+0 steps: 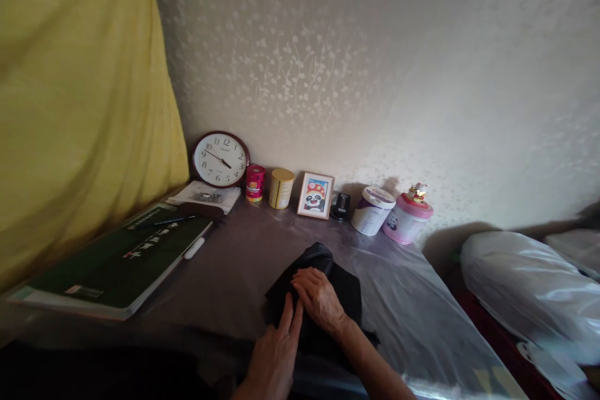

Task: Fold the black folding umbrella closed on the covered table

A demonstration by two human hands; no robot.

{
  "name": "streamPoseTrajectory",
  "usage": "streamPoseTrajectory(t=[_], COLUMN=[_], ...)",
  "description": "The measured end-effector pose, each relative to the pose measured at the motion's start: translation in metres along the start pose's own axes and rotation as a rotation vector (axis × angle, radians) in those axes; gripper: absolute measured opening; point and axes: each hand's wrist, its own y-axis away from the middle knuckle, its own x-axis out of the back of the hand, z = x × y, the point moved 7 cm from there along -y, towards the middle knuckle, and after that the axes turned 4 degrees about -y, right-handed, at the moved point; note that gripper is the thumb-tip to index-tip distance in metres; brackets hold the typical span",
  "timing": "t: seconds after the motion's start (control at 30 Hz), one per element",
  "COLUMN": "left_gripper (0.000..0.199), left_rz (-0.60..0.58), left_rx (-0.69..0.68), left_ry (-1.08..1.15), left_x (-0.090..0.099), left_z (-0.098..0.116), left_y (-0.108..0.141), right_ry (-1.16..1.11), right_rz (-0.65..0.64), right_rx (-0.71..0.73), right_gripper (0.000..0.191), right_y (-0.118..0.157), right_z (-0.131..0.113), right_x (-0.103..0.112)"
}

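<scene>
A piece of black cloth point(344, 290) lies bunched on the covered table point(225, 281), near its front edge. My right hand point(319, 297) rests on top of the cloth, fingers bent and pressed together over a fold. Just left of it and lower, my left hand point(281, 344) reaches onto the cloth with its index and middle fingers stretched out; their tips are close to the right hand. The cloth under both palms is hidden.
Along the wall stand a clock point(221, 159), a red can point(255, 184), a yellow can point(282, 189), a panda picture frame point(315, 195) and two tubs point(373, 211). A green book point(117, 262) lies left. White plastic bags point(529, 287) sit right, beyond the table.
</scene>
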Motion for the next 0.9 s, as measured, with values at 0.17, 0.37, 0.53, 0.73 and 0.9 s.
streamPoseTrajectory(t=[0.17,0.37,0.53,0.73,0.9], left_gripper=[0.082,0.083,0.087,0.082,0.083], left_rz=[0.043,0.150,0.138,0.092,0.045], left_rx=[0.008,-0.036,-0.032,0.029,0.031], left_ry=[-0.044,-0.130,-0.160,-0.217,-0.175], left_x=[-0.004,-0.008,-0.008,-0.007,-0.008], left_z=[0.000,0.000,0.001,0.005,0.002], left_y=[-0.003,-0.003,-0.002,-0.002,-0.003], right_ry=[0.037,0.070,0.128,-0.030,0.018], right_rz=[0.054,0.090,0.164,0.032,-0.069], right_rx=[-0.070,-0.097,-0.225,-0.013,-0.092], right_gripper=[0.026,0.030,0.033,0.029,0.035], right_y=[-0.002,-0.016,-0.021,-0.013,-0.023], right_z=[0.032,0.078,0.106,0.049,0.067], right_x=[0.003,0.005,0.018,0.012,-0.003])
